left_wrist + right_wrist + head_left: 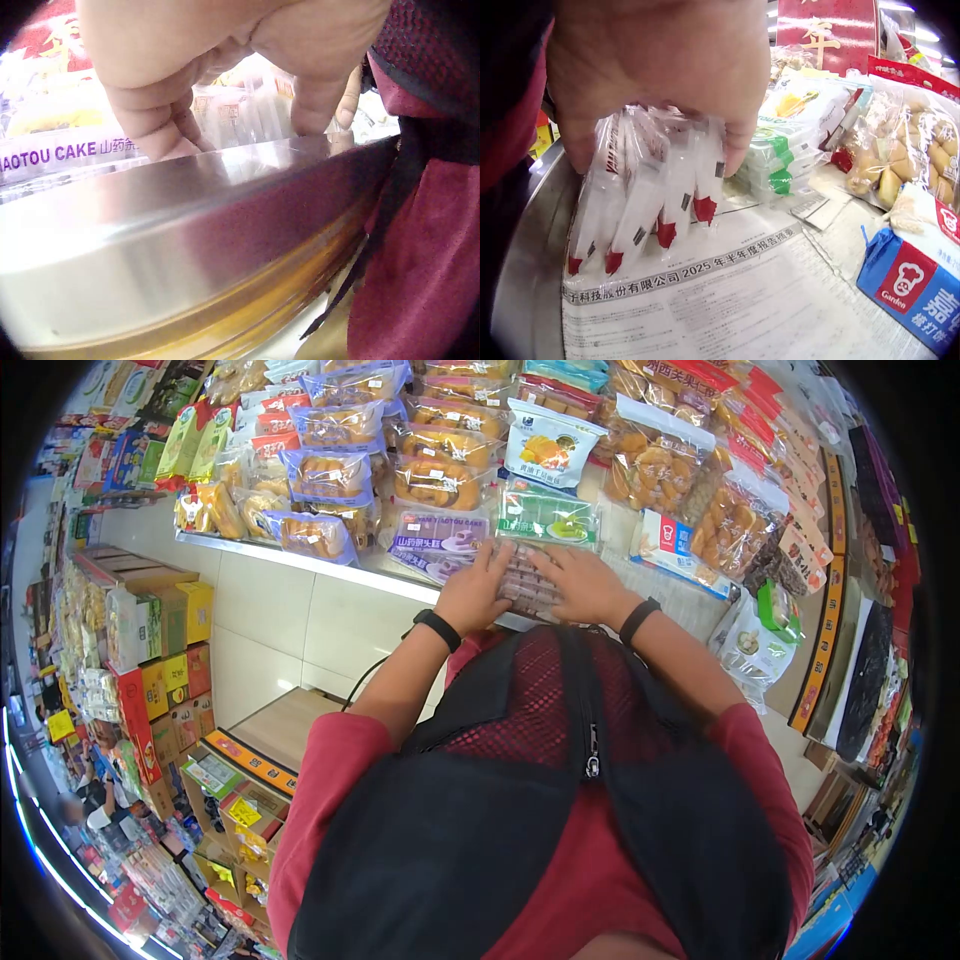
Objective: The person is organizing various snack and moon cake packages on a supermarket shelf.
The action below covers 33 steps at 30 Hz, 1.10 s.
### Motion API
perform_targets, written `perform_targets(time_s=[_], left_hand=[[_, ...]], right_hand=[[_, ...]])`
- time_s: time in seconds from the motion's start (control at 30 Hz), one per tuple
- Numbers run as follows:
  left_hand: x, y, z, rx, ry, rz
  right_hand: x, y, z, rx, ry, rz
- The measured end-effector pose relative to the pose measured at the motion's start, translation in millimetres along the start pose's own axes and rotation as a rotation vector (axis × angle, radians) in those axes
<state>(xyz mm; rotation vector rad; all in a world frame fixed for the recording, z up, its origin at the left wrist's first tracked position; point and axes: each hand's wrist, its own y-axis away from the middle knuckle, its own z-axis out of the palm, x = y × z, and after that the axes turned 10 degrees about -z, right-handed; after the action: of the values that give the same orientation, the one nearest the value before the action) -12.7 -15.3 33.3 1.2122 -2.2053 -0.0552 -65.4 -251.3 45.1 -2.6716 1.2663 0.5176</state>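
Note:
Several clear-wrapped packs of cakes [525, 588] stand on edge side by side at the metal front edge of the display. My left hand [472, 598] grips their left part, thumb and fingers reaching down around the wrappers [232, 120]. From the right, my right hand [588, 588] holds the same row; its fingers bend over the pack tops, and the red-marked ends of the packs [645, 202] stick out below on newspaper [705, 289]. Purple-labelled yam cake packs [438, 540] lie just left of the hands. Green-labelled packs [548, 518] lie beyond them.
A blue-and-white Garden biscuit pack [685, 552] lies to the right, near bagged round pastries [738, 520]. Rows of bagged cakes [440, 480] fill the back. The raised metal rim [135, 217] runs along the front. Cartons [165, 670] stand at the left.

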Motion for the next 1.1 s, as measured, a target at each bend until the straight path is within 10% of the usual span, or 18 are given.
perform_targets(time_s=[0.47,0.67,1.1], left_hand=[[8,7,-11,-0.053,-0.010,0.030],[15,-6,-12,0.288,-0.216,0.343],[31,-30,-5,0.043,-0.502,0.401]], right_hand=[[-4,12,4,-0.093,-0.086,0.074],[-5,13,11,-0.063,-0.044,0.053],[-3,60,28,0.009,-0.171,0.332]])
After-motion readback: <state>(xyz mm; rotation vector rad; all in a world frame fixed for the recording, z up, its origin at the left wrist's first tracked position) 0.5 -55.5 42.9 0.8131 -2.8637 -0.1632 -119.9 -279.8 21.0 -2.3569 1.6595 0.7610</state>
